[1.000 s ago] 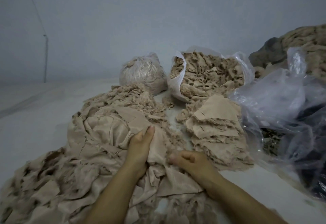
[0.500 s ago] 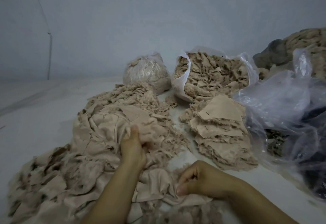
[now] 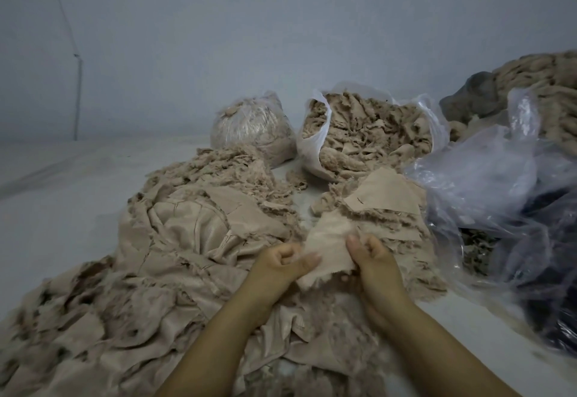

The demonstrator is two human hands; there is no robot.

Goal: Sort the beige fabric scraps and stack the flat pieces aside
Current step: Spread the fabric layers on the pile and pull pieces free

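Pale floor (image 3: 62, 203), beige scrap (image 3: 327, 249) between both hands (image 3: 327, 268)

Both forearms come in from the near edge, converging toward centre. Left hand (image 3: 282, 260) has fingers curled, thumb pinching the left edge of a beige scrap (image 3: 327, 249). Right hand (image 3: 371, 259) grips its right edge, thumb on top, fingers curled underneath.

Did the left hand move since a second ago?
Yes. The left hand came off the big crumpled beige fabric pile and moved right, toward the flat beige stack, now pinching a scrap.
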